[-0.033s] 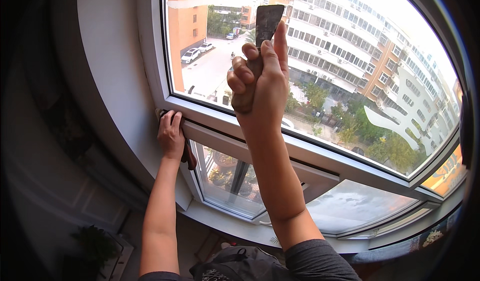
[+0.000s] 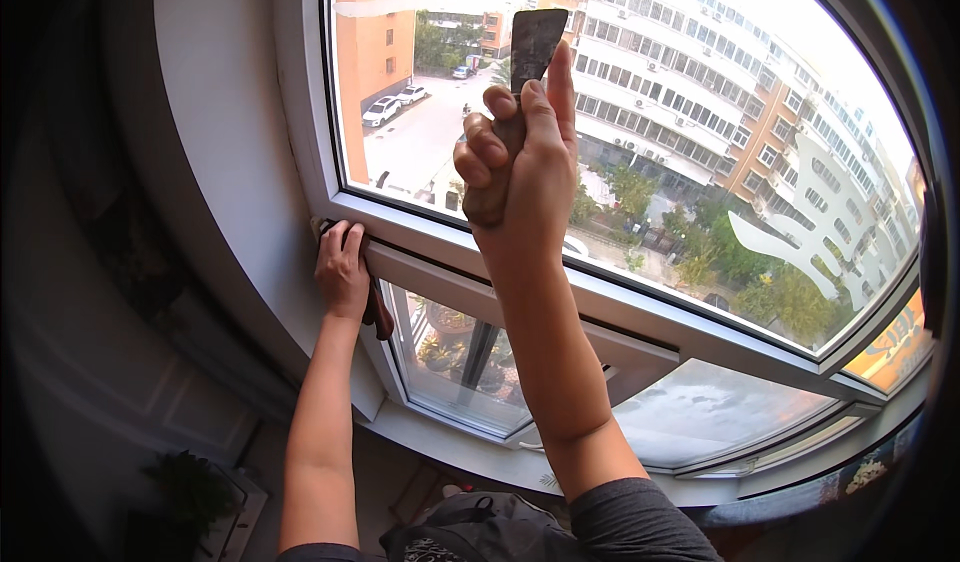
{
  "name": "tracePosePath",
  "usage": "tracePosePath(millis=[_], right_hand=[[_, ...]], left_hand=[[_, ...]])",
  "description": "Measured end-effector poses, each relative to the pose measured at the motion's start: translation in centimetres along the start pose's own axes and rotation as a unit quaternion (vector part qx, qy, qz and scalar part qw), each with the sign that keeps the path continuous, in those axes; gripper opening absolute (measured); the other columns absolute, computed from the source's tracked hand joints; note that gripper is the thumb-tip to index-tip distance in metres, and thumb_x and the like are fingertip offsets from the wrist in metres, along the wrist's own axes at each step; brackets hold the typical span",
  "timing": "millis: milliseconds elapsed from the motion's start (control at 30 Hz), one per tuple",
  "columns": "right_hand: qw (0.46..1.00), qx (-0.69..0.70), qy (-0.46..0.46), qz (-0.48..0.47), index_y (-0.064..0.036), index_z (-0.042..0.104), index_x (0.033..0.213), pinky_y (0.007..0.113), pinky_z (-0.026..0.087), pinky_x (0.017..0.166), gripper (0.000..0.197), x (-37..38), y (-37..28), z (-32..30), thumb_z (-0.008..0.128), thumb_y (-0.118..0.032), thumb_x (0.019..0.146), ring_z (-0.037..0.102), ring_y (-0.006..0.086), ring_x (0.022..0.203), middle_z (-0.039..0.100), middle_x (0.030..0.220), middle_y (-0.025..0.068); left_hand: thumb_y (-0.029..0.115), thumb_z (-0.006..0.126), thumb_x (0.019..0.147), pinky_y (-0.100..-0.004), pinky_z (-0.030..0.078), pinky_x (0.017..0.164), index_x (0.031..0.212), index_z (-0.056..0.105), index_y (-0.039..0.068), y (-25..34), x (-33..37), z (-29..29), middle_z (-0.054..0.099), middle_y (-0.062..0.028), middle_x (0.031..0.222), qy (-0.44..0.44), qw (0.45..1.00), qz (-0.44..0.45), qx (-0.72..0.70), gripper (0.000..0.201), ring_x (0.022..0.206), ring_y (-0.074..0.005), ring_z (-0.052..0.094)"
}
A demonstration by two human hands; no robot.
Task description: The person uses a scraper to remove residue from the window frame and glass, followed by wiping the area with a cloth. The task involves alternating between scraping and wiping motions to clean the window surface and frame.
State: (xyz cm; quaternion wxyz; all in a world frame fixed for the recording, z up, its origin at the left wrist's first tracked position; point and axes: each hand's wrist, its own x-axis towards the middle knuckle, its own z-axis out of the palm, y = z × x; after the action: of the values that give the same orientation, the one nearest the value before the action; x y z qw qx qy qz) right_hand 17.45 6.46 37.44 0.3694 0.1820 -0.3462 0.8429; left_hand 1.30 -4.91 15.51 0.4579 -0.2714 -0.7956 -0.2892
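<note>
A scraper [image 2: 538, 42] with a wide, dark, stained blade points upward before the large window pane. My right hand [image 2: 528, 162] is wrapped round its worn handle, thumb along the handle and index finger stretched up beside the blade. Whether the blade touches the glass I cannot tell. Lower left, my left hand [image 2: 343, 270] is closed at the corner of the window frame [image 2: 430, 280], just under the sill bar. From beneath it a brown-handled tool [image 2: 381, 314] hangs down; its working end is mostly hidden by my fingers.
Whitish smears [image 2: 790, 242] mark the large pane [image 2: 650, 232]. Below is a smaller window [image 2: 450, 362] with potted plants behind it. A white wall [image 2: 215, 112] borders the left side. A leafy plant [image 2: 190, 492] stands low at the left, near a white cabinet [image 2: 235, 522].
</note>
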Motion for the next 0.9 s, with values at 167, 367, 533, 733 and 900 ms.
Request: tracePosePath(millis=[167, 367, 533, 733, 900], right_hand=[[1.000, -0.002, -0.003, 0.016, -0.0322, 0.022, 0.150, 0.021, 0.037, 0.041, 0.053, 0.2, -0.3, 0.2, 0.037, -0.016, 0.102, 0.040, 0.0060, 0.050, 0.046, 0.082, 0.0006], [1.000, 0.003, 0.009, 0.022, -0.0317, 0.023, 0.150, 0.022, 0.036, 0.041, 0.053, 0.8, -0.2, 0.9, 0.037, -0.016, 0.102, 0.040, 0.0072, 0.051, 0.046, 0.082, 0.0003], [1.000, 0.000, -0.025, 0.014, -0.0291, 0.023, 0.150, 0.021, 0.036, 0.041, 0.052, 0.4, -0.1, -0.9, 0.036, -0.015, 0.102, 0.040, 0.0070, 0.050, 0.046, 0.081, 0.0006], [1.000, 0.015, 0.004, 0.019, -0.0292, 0.022, 0.150, 0.021, 0.034, 0.038, 0.052, 0.8, 0.0, 0.2, 0.035, -0.015, 0.102, 0.040, 0.0069, 0.050, 0.045, 0.080, 0.0005], [1.000, 0.001, -0.020, 0.005, -0.0304, 0.022, 0.150, 0.021, 0.035, 0.040, 0.052, 1.0, 0.1, 0.0, 0.035, -0.016, 0.102, 0.041, 0.0068, 0.051, 0.045, 0.080, 0.0007]], left_hand=[[0.002, 0.053, 0.084, -0.0381, 0.049, 0.089, 0.105, 0.060, 0.009, 0.1, -0.1, 0.0, 0.056, -0.0076, 0.110, 0.004, 1.000, -0.002, 0.002, 0.023, 0.104, -0.0286, 0.056], [0.002, 0.053, 0.084, -0.0380, 0.049, 0.089, 0.106, 0.060, 0.009, 0.5, 0.0, -0.3, 0.057, -0.0077, 0.111, 0.000, 1.000, 0.001, 0.003, 0.024, 0.104, -0.0286, 0.056], [0.002, 0.053, 0.084, -0.0382, 0.048, 0.089, 0.107, 0.059, 0.009, 0.2, 0.0, -0.2, 0.056, -0.0077, 0.112, 0.000, 1.000, -0.004, 0.006, 0.025, 0.105, -0.0286, 0.056], [0.001, 0.054, 0.083, -0.0383, 0.049, 0.088, 0.107, 0.059, 0.009, 0.3, 0.2, -0.4, 0.056, -0.0078, 0.111, -0.008, 1.000, -0.008, 0.008, 0.025, 0.105, -0.0286, 0.056], [0.000, 0.055, 0.082, -0.0386, 0.049, 0.088, 0.107, 0.059, 0.009, 0.4, 0.0, 0.0, 0.056, -0.0081, 0.111, 0.001, 1.000, -0.003, 0.000, 0.027, 0.104, -0.0290, 0.056]])
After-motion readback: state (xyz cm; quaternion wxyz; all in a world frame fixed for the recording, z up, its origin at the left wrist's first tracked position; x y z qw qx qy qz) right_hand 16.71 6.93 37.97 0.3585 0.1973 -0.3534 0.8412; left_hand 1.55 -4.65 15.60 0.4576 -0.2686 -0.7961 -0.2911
